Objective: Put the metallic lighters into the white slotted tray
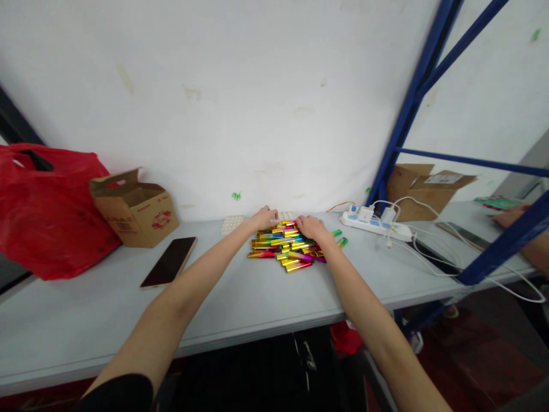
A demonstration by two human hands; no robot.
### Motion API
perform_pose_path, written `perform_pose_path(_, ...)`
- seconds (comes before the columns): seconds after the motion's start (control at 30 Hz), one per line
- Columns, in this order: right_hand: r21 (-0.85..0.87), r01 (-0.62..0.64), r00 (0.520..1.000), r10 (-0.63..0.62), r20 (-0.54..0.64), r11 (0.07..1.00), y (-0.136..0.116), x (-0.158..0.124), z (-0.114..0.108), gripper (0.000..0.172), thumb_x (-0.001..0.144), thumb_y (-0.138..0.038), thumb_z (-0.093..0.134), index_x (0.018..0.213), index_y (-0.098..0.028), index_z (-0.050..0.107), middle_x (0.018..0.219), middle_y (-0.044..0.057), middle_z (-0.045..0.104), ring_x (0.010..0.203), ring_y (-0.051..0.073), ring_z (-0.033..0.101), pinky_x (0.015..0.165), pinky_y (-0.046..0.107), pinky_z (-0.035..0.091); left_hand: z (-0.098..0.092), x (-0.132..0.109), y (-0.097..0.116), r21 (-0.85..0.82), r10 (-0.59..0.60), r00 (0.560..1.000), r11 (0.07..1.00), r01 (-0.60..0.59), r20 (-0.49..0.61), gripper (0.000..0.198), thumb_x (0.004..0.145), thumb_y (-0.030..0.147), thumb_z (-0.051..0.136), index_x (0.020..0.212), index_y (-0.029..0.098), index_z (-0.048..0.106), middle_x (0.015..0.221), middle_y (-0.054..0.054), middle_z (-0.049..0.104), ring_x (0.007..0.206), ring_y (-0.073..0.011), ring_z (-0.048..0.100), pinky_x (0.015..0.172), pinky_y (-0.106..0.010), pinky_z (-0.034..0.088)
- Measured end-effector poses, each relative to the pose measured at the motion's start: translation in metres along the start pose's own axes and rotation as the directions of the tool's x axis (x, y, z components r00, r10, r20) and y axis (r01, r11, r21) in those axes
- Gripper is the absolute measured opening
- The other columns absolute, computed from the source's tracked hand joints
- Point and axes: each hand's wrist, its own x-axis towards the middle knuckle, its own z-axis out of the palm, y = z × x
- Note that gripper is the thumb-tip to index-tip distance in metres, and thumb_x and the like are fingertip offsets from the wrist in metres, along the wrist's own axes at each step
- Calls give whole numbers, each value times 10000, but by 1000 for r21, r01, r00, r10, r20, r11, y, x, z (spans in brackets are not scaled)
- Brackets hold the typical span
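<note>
A pile of shiny rainbow-coloured sticks (281, 246), gold, pink and green, lies on the grey table (86, 309) near the wall. My left hand (263, 218) rests at the pile's far left edge with fingers curled down onto the sticks, beside a white moulded tray (232, 224). My right hand (312, 227) lies palm down on the pile's right side, fingers bent over the sticks. Whether either hand actually holds a stick is hidden by the knuckles. A second white tray (286, 216) shows between the hands.
A dark phone (168, 261) lies left of the pile. A small open cardboard box (134, 207) and a red plastic bag (45, 209) stand at far left. A white power strip (376, 225) with cables and a blue rack post (405, 117) are right; another person's hand (508, 216) is at far right.
</note>
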Motion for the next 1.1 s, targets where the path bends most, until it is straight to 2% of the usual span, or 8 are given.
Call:
perform_pose_path(0.07,2,5,999,-5,38,1000,-1,1,0,526,1064,-423,223,1341,-190,604,1356,205,600,1256,349,563,1048,569,401,-2,2,-3,9,-16,999,1000,16,32,328,876,394,613,1137,201,660,1035,-88,648,1042,-256,599,918,-323,471)
perform_pose_path(0.23,18,35,999,-35,23,999,-4,-2,-4,453,1049,-430,314,1342,-208,580,1349,189,598,1254,350,556,1010,534,446,-10,4,-6,51,-46,995,998,42,84,269,835,424,651,962,189,684,982,-107,702,1035,-287,604,898,-339,463)
perform_pose_path(0.37,53,37,999,-36,-8,998,-4,-1,-4,436,1033,-461,373,1298,-186,584,1333,187,599,1256,363,550,1004,550,452,-8,0,-3,69,-68,995,996,64,67,261,848,434,627,924,189,677,975,-113,719,1085,-307,585,931,-366,445)
perform_pose_path(0.5,69,50,998,-53,38,996,-3,3,-3,423,1040,-448,365,1277,-201,614,1347,181,600,1257,352,561,1010,557,446,-10,-6,0,49,-66,997,997,64,41,212,840,407,624,892,206,669,940,-87,727,1080,-292,585,892,-340,453)
perform_pose_path(0.7,71,62,997,-66,48,996,0,7,-3,419,1031,-470,395,1249,-213,644,1339,161,626,1242,319,581,1014,492,454,-39,-24,-5,-14,-65,998,998,65,-3,219,818,420,625,871,208,647,917,-66,726,917,-249,632,801,-304,454)
perform_pose_path(0.83,85,60,997,-64,52,995,0,9,-2,408,1032,-445,402,1233,-181,640,1318,165,647,1211,303,606,999,455,464,-71,-58,-13,-58,-45,999,997,43,-27,301,843,484,581,937,202,624,962,-58,710,901,-230,633,787,-290,446)
perform_pose_path(0.97,97,59,997,-64,49,994,0,10,-1,388,1027,-418,418,1237,-157,616,1309,173,653,1195,309,617,983,450,472,-101,-114,-20,-135,-39,998,990,31,-51,397,820,572,581,985,211,603,960,-42,672,893,-226,607,775,-287,438)
perform_pose_path(1.1,102,64,997,-69,43,993,-1,11,2,382,1035,-428,411,1237,-160,595,1318,185,643,1200,303,614,986,439,464,-121,-172,-29,-213,-85,995,972,96,57,475,800,606,603,1074,220,574,1019,-38,663,928,-218,607,792,-270,448)
